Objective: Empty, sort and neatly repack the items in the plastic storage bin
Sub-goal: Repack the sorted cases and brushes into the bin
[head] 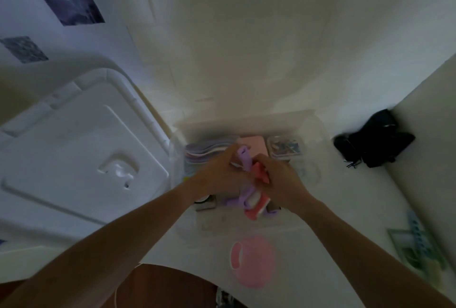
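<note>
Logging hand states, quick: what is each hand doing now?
Left hand: grips the purple strap.
Right hand: grips the coral strap.

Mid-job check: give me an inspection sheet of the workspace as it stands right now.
Surface: white tabletop, dimly lit, picture blurred.
Job's things: clear plastic storage bin holding a stack of pastel plates, a pink flat box and a small clear case of mixed bits; white bin lid lies to the left.
Clutter: black bundle at right; round pink dish near the front; greenish item at far right, too blurred to name.
Grippers: left hand grips purple silicone pieces; right hand grips coral silicone pieces, over the bin.
Cables: nothing seen.
Surroundings: white wall with two dark pictures.
</note>
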